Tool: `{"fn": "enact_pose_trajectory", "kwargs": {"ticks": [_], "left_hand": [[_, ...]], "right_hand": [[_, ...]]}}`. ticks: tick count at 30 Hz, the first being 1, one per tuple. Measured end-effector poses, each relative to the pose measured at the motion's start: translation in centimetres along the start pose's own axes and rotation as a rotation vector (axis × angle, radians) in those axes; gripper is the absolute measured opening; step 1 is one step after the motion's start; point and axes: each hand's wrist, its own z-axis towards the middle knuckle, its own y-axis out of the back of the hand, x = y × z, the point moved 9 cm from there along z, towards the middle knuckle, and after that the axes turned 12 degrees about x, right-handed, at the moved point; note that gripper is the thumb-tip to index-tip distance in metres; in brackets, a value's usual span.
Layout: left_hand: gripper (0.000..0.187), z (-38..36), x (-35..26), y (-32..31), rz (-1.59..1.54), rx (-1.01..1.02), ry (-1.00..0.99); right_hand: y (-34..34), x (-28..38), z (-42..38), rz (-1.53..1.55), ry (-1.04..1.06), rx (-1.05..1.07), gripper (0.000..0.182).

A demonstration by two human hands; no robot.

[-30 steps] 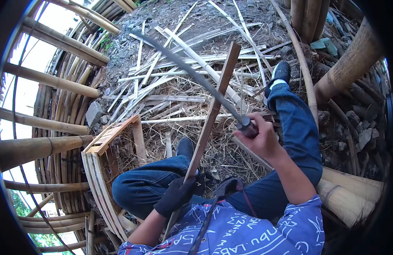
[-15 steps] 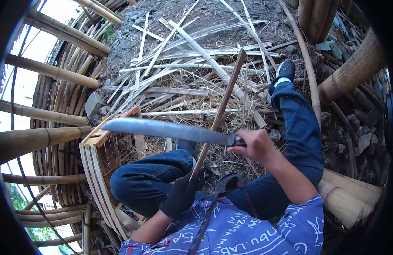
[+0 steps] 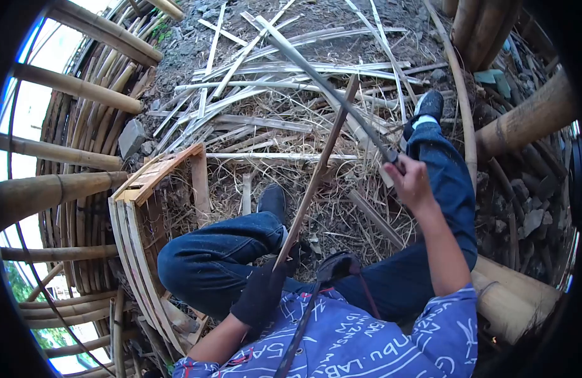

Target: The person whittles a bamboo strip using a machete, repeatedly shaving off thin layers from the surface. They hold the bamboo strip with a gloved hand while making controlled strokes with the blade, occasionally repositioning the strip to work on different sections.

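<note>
My left hand (image 3: 261,293), in a black glove, is closed round the lower end of a long brown bamboo strip (image 3: 317,173). The strip slants up and away between my legs. Bare and closed, my right hand (image 3: 412,181) grips the dark handle of a machete over my right thigh. The machete blade (image 3: 360,118) points up and to the left, seen nearly edge-on. It crosses over the strip near its far end in this view. Pale split bamboo pieces (image 3: 259,120) lie on the ground beyond my hands.
A slatted wooden crate (image 3: 140,246) stands left of my bent knee. Bamboo poles (image 3: 77,148) line the left side, and a thick pole (image 3: 524,113) slants in at right. Stones (image 3: 533,220) lie at right, a grey block (image 3: 132,138) at left. A dark item on a strap (image 3: 338,266) hangs at my lap.
My right hand has moved right and up, swinging the machete from lying across the strip to pointing up and left. My left hand still grips the strip; the view has shifted slightly.
</note>
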Motion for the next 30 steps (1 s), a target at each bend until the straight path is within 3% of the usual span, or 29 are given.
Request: {"fn": "enact_pose_trajectory", "kwargs": {"ticks": [3, 5, 7, 9, 11, 13, 16, 20, 22, 26, 28, 29, 30], "left_hand": [[0.023, 0.7, 2.2, -1.0, -0.230, 0.156, 0.192], [0.023, 0.9, 4.0, -2.0, -0.363, 0.222, 0.288], [0.020, 0.8, 2.8, -1.4, -0.341, 0.128, -0.003], [0.013, -0.6, 4.6, -2.4, -0.170, 0.164, 0.011], [0.020, -1.3, 5.6, -2.9, -0.004, 0.188, 0.026], [0.043, -2.6, 2.2, -2.6, 0.434, 0.055, -0.347], [0.040, -3.2, 1.7, -3.0, 0.478, 0.076, -0.321], [0.036, -3.3, 2.5, -3.3, 0.452, 0.022, -0.394], [0.016, -2.6, 5.2, -3.7, 0.133, 0.158, -0.109], [0.021, -3.3, 5.9, -3.5, 0.105, 0.177, 0.020], [0.026, -2.9, 3.6, -3.3, 0.357, 0.179, -0.184], [0.026, -2.8, 3.5, -3.4, 0.355, 0.173, -0.188], [0.022, -3.0, 2.6, -3.0, 0.408, 0.070, -0.257]], "right_hand": [[-2.5, 3.0, -1.3, 0.066, 0.061, 0.074, 0.058], [-3.8, 5.6, -2.0, 0.104, 0.216, 0.088, 0.060], [-3.6, 6.1, -1.9, 0.058, 0.221, 0.099, 0.062], [-3.4, 6.1, -1.7, 0.028, 0.227, 0.118, 0.065], [-3.0, 4.8, -1.6, 0.021, 0.189, 0.084, 0.064], [-2.1, 3.9, -1.2, -0.024, 0.158, 0.013, 0.062], [-2.0, 1.0, -0.5, -0.022, 0.088, 0.004, 0.061], [-2.7, 2.4, -1.1, -0.037, 0.088, 0.045, 0.060], [-2.2, 4.4, -1.5, -0.006, 0.175, 0.027, 0.058], [-2.7, 3.3, -0.8, -0.042, 0.223, 0.082, 0.060], [-2.9, 1.1, -0.2, -0.179, 0.163, 0.055, 0.059], [-3.0, 1.5, -0.4, -0.187, 0.156, 0.054, 0.057], [-3.1, 2.4, -0.8, -0.192, 0.156, 0.050, 0.057]]}}
